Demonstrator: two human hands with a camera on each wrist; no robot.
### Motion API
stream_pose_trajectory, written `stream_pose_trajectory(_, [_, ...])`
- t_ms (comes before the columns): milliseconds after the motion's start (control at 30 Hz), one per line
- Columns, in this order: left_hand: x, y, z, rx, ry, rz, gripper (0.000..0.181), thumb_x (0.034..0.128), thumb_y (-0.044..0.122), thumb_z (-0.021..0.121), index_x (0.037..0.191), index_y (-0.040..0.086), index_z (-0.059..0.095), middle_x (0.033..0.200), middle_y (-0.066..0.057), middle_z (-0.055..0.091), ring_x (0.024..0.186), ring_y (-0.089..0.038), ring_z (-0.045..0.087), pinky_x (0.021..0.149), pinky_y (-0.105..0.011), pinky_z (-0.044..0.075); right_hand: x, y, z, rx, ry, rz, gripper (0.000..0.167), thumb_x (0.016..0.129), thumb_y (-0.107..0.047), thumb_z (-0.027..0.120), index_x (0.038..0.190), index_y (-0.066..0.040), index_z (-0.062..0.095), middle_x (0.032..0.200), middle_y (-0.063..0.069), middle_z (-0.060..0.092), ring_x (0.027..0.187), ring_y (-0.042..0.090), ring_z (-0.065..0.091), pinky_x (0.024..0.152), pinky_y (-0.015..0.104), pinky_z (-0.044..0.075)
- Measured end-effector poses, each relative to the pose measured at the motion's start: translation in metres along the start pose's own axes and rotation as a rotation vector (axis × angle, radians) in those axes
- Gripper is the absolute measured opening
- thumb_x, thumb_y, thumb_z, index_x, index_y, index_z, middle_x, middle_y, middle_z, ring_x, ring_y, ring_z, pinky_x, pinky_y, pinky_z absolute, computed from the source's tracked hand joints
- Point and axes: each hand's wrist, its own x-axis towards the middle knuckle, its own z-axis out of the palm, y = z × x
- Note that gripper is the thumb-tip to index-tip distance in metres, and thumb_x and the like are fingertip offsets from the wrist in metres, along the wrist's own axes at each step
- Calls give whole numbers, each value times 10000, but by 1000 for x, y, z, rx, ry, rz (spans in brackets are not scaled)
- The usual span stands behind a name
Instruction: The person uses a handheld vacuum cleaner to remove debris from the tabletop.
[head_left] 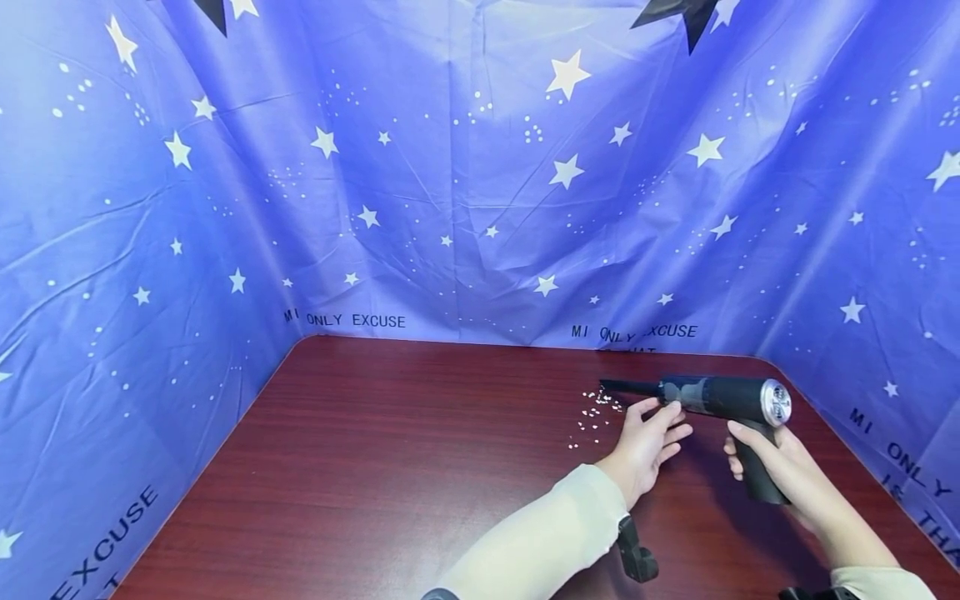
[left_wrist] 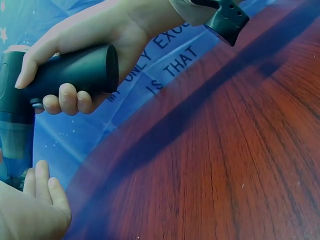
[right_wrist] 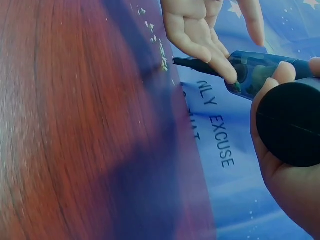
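My right hand (head_left: 795, 471) grips the black handle of a handheld vacuum (head_left: 735, 398), fingers wrapped round it. The vacuum is held above the table with its silver end cap to the right. Its clear dust cup (right_wrist: 257, 72) leads to a narrow black nozzle (head_left: 632, 387) that points left. Close to the nozzle tip, small white bits (head_left: 596, 410) lie scattered on the table. My left hand (head_left: 647, 442) is under the front of the vacuum, with relaxed fingers touching it near the nozzle's base. In the left wrist view, the right hand's fingers (left_wrist: 67, 100) curl round the handle.
The dark red wood-grain table (head_left: 360, 467) spreads to the left and front. A blue star-printed cloth (head_left: 450, 183) hangs behind and on both sides, close to the table's edges. Black camera mounts (head_left: 636, 554) sit on the wrists.
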Motion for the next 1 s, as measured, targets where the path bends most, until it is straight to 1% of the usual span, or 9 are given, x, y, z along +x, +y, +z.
stream_pose_trajectory(167, [-3,-1,4,6,-39,-15,418,931,150,700,1261,54,463,1031,-121,727,976,-331,716,920,-495,527,-4,3,-9,38,-5,-16,167,1071,-125,446,997,-169,589,805,-14,628,650,109,609,562,293,538])
stream_pose_trajectory(267, [-4,-3,6,19,-56,-30,420,936,149,694,1273,54,463,1044,-117,725,998,-343,709,928,-501,524,-6,4,-12,34,-14,-18,181,1073,-122,439,991,-164,595,804,-4,623,649,113,605,558,296,535])
stream_pose_trajectory(533, [-5,-5,8,66,-111,-50,443,969,152,647,1350,4,475,1116,-146,708,1048,-367,687,949,-540,504,-11,3,-17,-61,-7,-32,169,1071,-126,452,980,-153,591,795,-18,630,653,127,624,564,320,545])
stream_pose_trajectory(700, [-5,-5,8,69,-108,-58,443,968,150,650,1350,6,476,1122,-146,707,1060,-375,681,952,-543,501,-11,4,-18,-47,-14,-32,148,1070,-135,456,996,-148,583,803,0,632,658,131,626,567,322,546])
stream_pose_trajectory(833, [-5,-4,6,66,-108,-59,452,967,156,652,1359,11,478,1129,-136,705,1065,-370,680,963,-549,492,-8,6,-18,-24,-9,-14,152,1071,-153,461,989,-149,589,806,20,632,656,127,624,567,324,548])
stream_pose_trajectory(933, [-5,-4,5,61,-100,-61,455,958,149,661,1346,1,475,1126,-160,703,1050,-362,687,962,-551,492,-9,7,-19,-11,-9,7,166,1072,-163,462,974,-145,595,805,15,629,652,123,619,568,325,549])
stream_pose_trajectory(1000, [-6,-4,4,58,-93,-64,449,952,142,667,1329,-4,472,1118,-180,702,1047,-364,688,960,-549,494,-10,7,-21,2,-22,14,174,1074,-159,453,973,-142,594,810,15,625,653,122,614,569,322,548])
